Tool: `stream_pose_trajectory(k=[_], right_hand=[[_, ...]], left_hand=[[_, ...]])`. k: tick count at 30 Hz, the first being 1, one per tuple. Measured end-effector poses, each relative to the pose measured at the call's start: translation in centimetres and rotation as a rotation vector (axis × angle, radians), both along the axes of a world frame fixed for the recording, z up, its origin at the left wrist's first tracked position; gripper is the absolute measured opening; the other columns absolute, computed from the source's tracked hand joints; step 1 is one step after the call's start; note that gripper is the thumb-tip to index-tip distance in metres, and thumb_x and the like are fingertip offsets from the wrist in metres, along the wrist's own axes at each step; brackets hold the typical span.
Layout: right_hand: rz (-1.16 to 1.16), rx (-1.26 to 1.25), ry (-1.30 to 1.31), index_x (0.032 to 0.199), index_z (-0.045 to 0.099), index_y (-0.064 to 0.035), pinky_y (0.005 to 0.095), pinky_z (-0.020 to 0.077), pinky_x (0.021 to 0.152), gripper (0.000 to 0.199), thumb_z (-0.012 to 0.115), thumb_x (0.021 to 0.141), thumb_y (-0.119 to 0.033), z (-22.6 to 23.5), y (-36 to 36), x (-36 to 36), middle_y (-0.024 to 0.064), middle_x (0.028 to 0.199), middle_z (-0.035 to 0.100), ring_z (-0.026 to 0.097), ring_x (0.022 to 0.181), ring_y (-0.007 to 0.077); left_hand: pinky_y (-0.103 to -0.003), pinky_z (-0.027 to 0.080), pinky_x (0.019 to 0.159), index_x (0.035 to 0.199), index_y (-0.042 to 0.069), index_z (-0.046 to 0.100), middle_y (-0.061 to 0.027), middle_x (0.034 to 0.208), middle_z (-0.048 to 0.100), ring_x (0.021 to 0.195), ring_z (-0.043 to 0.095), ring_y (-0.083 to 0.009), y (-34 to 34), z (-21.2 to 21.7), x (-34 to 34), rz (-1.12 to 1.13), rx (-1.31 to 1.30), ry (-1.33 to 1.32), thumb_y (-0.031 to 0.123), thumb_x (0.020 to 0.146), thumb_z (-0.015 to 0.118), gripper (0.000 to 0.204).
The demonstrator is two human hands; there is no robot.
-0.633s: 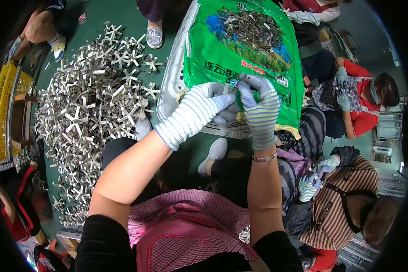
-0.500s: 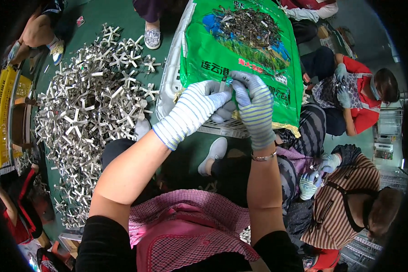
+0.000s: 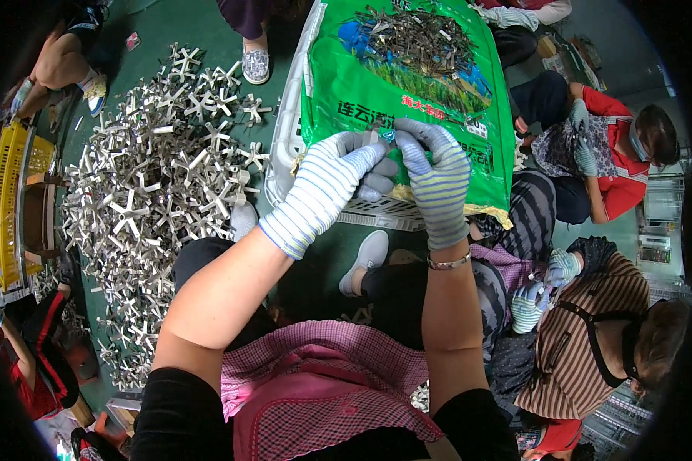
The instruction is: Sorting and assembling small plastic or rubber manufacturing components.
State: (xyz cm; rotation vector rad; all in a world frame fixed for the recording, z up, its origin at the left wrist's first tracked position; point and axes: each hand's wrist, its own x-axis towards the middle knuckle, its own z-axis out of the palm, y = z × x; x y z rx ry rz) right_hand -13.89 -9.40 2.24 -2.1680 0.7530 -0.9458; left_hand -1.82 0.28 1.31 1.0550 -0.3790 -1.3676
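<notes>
Both my hands, in striped gloves, meet over the near edge of a green printed sack. My left hand (image 3: 332, 180) is closed, pinching a small grey metal piece (image 3: 370, 138) between thumb and forefinger. Right beside it, my right hand (image 3: 438, 180) is bent inward, with thumb and forefinger together at a tiny shiny blue-green bit (image 3: 388, 135). Whether that bit belongs to the grey piece I cannot tell. On the green sack (image 3: 327, 92), at its far side, lies a heap of small dark metal strips (image 3: 423, 42).
A white plastic crate (image 3: 284, 146) supports the sack. To the left, star-shaped metal pieces (image 3: 127, 215) form a large pile on the green floor. A yellow basket (image 3: 8, 200) stands at far left. Co-workers sit around, including one in a striped top (image 3: 584, 338) and one in red (image 3: 619, 192).
My hands stay together at almost the same place, with small shifts of the fingers around the grey piece. The view has moved slightly. I see nothing let go.
</notes>
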Motion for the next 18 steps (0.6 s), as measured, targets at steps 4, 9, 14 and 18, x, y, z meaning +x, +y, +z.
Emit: stream_pose_trajectory(k=[4,9,14,18], right_hand=[[0.031,-0.014,-0.041,0.107,0.063,-0.0017,0.0303,0.0496,0.073,0.025,0.062,0.085,-0.014,0.1,0.1,0.2,0.0123,0.089,0.066,0.063,0.079,0.0183],[-0.298,0.312,-0.413,0.112,0.060,0.0025,0.0268,0.0480,0.077,0.030,0.060,0.089,-0.016,0.2,-4.1,-3.2,0.0088,0.099,0.066,0.060,0.084,0.0133],[-0.323,0.146,0.037,0.101,0.067,0.0012,0.0283,0.0471,0.080,0.023,0.064,0.084,-0.014,-2.8,-6.0,-4.6,0.0100,0.093,0.068,0.060,0.083,0.0146],[-0.337,0.086,0.193,0.099,0.068,-0.0019,0.0303,0.0484,0.078,0.022,0.064,0.082,-0.014,-3.9,-6.4,-4.8,0.0127,0.089,0.069,0.063,0.079,0.0177]], left_hand=[[-0.023,0.050,0.051,0.109,-0.003,0.054,-0.0119,0.083,0.065,0.061,0.063,-0.0155,0.0,-0.7,0.7,0.042,-0.041,-0.022,0.014,0.092,0.056,0.024],[-0.023,0.048,0.053,0.109,-0.001,0.054,-0.0107,0.084,0.064,0.063,0.060,-0.0134,-0.3,0.5,1.9,0.233,-0.056,0.007,0.015,0.091,0.058,0.024],[-0.024,0.048,0.053,0.109,-0.002,0.054,-0.0129,0.086,0.064,0.065,0.061,-0.0148,-0.5,0.4,2.2,0.301,-0.104,0.095,0.013,0.091,0.058,0.024],[-0.024,0.048,0.053,0.109,-0.003,0.054,-0.0129,0.087,0.064,0.065,0.061,-0.0150,-0.5,0.0,2.1,0.313,-0.099,0.048,0.014,0.091,0.058,0.025]])
